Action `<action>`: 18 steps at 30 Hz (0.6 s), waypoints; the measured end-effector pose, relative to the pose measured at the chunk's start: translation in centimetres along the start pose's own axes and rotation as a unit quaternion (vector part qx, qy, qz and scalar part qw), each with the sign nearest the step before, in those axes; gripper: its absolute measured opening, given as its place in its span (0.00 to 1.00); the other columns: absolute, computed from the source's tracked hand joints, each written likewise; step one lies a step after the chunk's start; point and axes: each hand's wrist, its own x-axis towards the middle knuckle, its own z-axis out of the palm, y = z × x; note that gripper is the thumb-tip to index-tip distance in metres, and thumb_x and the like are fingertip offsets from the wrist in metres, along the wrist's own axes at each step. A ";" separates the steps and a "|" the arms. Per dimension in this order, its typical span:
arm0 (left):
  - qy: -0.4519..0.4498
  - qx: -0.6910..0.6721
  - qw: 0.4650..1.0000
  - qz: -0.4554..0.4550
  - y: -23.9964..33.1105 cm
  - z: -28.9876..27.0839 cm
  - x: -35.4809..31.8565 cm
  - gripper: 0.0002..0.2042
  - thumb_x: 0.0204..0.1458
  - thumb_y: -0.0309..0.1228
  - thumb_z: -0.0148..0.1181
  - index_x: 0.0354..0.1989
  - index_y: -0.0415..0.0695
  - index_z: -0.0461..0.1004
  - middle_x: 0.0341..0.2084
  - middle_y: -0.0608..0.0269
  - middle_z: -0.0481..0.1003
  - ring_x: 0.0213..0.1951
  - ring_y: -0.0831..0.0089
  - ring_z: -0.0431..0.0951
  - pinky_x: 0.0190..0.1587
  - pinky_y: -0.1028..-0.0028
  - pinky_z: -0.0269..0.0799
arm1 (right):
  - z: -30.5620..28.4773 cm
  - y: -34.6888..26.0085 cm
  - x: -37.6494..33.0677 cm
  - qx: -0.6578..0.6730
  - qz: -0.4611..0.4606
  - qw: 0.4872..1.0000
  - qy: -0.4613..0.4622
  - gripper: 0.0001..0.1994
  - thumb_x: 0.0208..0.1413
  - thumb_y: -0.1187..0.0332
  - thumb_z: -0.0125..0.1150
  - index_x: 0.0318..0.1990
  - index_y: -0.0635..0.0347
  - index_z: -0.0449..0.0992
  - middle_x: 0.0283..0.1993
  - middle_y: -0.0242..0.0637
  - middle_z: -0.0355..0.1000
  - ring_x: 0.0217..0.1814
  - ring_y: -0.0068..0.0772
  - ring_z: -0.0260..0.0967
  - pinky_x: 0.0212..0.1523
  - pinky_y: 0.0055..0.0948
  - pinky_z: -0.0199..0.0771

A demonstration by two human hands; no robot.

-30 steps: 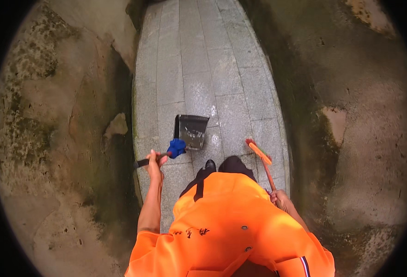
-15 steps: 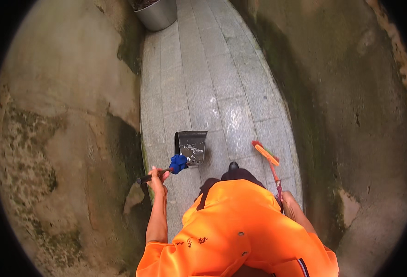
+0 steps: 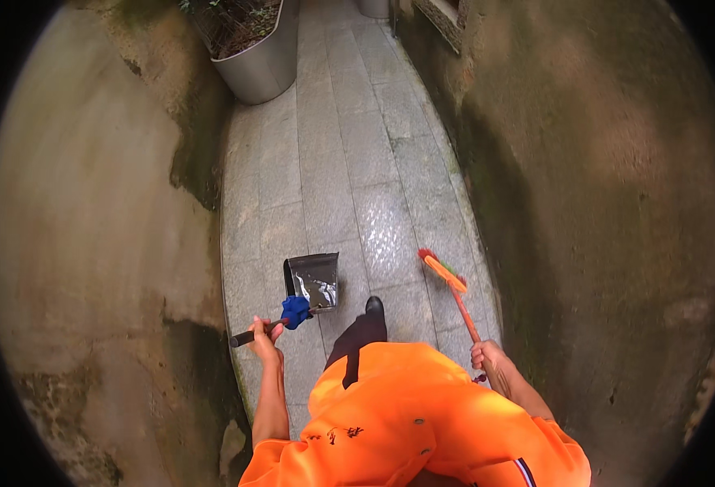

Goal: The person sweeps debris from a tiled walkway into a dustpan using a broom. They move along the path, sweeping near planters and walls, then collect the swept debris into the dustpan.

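My left hand (image 3: 266,339) grips the dark handle of a long-handled dustpan (image 3: 315,277), fingers wrapped round it. A bunched blue cloth or bag (image 3: 295,312) is fixed on that handle just below my hand. The black pan, with wet-looking pale marks inside, is ahead of me on the left, over the paving. On the other side, my right hand (image 3: 489,355) is closed round the reddish handle of a broom (image 3: 445,272). Its head is orange with red and some green bristles, to the right of the pan. Whether the bristles touch the ground I cannot tell.
A grey stone-paved path (image 3: 349,154) runs ahead between a stained wall (image 3: 106,219) on the left and a mossy wall (image 3: 584,203) on the right. A silver planter (image 3: 260,73) with a plant stands by the left wall; another grey container (image 3: 373,8) is farther off.
I have moved forward along the path: the planter is nearer and another container has come into view. My left foot now shows in front. Both hands keep their holds; the right hand shows more.
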 end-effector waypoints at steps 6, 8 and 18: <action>0.008 -0.001 1.000 0.004 3.6 17.4 10.8 0.13 0.51 0.36 0.53 0.23 0.38 0.65 0.20 0.59 0.69 0.15 0.70 0.72 0.17 0.79 0.74 | 8.3 -15.9 1.3 0.071 0.027 0.997 -0.020 0.11 0.44 0.73 0.45 0.15 0.49 0.55 0.10 0.20 0.50 0.07 0.15 0.46 0.11 0.21 0.46; 0.005 -0.003 1.000 0.006 4.2 23.2 14.6 0.13 0.51 0.36 0.54 0.24 0.38 0.65 0.20 0.58 0.69 0.14 0.70 0.72 0.17 0.78 0.74 | 10.5 -21.4 2.9 0.079 0.029 0.996 -0.025 0.10 0.44 0.72 0.46 0.16 0.49 0.55 0.09 0.19 0.49 0.07 0.15 0.46 0.13 0.21 0.47; 0.008 -0.010 1.000 -0.011 9.0 53.1 31.1 0.10 0.50 0.33 0.53 0.27 0.39 0.63 0.21 0.59 0.66 0.23 0.72 0.70 0.19 0.74 0.77 | 26.0 -57.2 10.3 -0.054 -0.038 0.998 -0.011 0.08 0.45 0.72 0.46 0.18 0.52 0.57 0.11 0.22 0.51 0.08 0.16 0.47 0.10 0.21 0.46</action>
